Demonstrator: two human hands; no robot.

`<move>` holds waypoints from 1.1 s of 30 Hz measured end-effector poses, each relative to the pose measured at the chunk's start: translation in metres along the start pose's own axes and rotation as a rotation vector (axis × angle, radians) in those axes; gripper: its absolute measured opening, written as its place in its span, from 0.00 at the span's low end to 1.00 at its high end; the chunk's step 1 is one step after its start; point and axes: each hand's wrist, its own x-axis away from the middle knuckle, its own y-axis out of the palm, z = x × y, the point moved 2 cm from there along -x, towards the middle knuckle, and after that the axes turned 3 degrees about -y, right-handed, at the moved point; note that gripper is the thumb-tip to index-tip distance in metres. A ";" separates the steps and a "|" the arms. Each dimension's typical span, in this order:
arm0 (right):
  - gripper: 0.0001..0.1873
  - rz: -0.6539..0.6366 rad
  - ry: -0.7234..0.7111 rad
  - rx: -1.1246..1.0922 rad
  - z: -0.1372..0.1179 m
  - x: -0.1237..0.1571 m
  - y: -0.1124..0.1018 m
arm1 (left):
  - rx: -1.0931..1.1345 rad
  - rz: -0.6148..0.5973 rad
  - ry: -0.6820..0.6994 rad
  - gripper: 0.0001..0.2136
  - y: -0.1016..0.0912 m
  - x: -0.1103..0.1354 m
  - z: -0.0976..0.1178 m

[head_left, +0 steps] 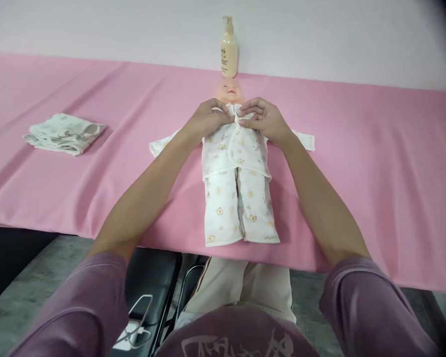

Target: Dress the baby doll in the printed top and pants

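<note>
A baby doll (228, 92) lies on its back on the pink table cover (357, 163), head toward the wall. It wears a white printed jacket (241, 148) and matching trousers (238, 208). My left hand (205, 120) and my right hand (264, 119) meet at the doll's neck. Both pinch the jacket's collar edges together just below the chin. The doll's arms lie spread out in the sleeves under my wrists.
A folded set of white printed baby clothes (64, 133) lies at the left of the table. A cream pump bottle (229, 48) stands against the wall behind the doll's head. A black chair (152, 277) with a cable on it stands below the table's front edge.
</note>
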 end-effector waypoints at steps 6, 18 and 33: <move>0.32 0.039 -0.011 0.058 0.008 -0.002 -0.003 | 0.042 0.018 -0.091 0.11 0.001 0.010 0.009; 0.20 0.069 -0.192 0.312 -0.009 -0.001 0.002 | 0.093 0.060 -0.049 0.20 0.005 0.008 0.005; 0.21 0.090 -0.287 0.310 -0.001 0.000 0.005 | 0.003 0.068 0.035 0.17 0.012 0.010 0.004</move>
